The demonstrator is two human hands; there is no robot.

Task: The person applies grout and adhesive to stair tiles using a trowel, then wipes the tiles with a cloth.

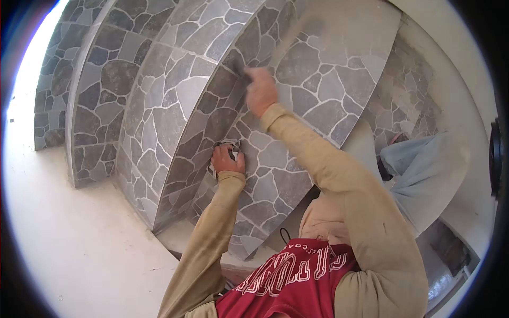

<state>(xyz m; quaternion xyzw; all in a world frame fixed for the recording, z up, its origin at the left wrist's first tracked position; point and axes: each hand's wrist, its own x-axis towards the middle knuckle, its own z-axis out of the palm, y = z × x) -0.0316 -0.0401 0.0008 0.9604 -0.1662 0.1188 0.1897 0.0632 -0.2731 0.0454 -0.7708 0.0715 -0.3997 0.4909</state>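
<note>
My left hand (229, 159) presses a crumpled cloth (231, 143) against the stone-patterned tiles, at the inner corner where a riser meets a tread. Above and to its right, my right hand (261, 91) is closed on a small dark tool (237, 67), blurred by motion, close to the tiled riser (217, 100). The tiled tread (275, 159) with pale joints lies under and beside both hands. A dusty, pale film covers the upper part of this tread.
More tiled steps (151, 111) rise to the left, with thin straight edges. A pale wall (106, 254) stands at the lower left. At the right are my bent leg in light jeans (424, 169) and another tiled surface (397, 90) with dust on it.
</note>
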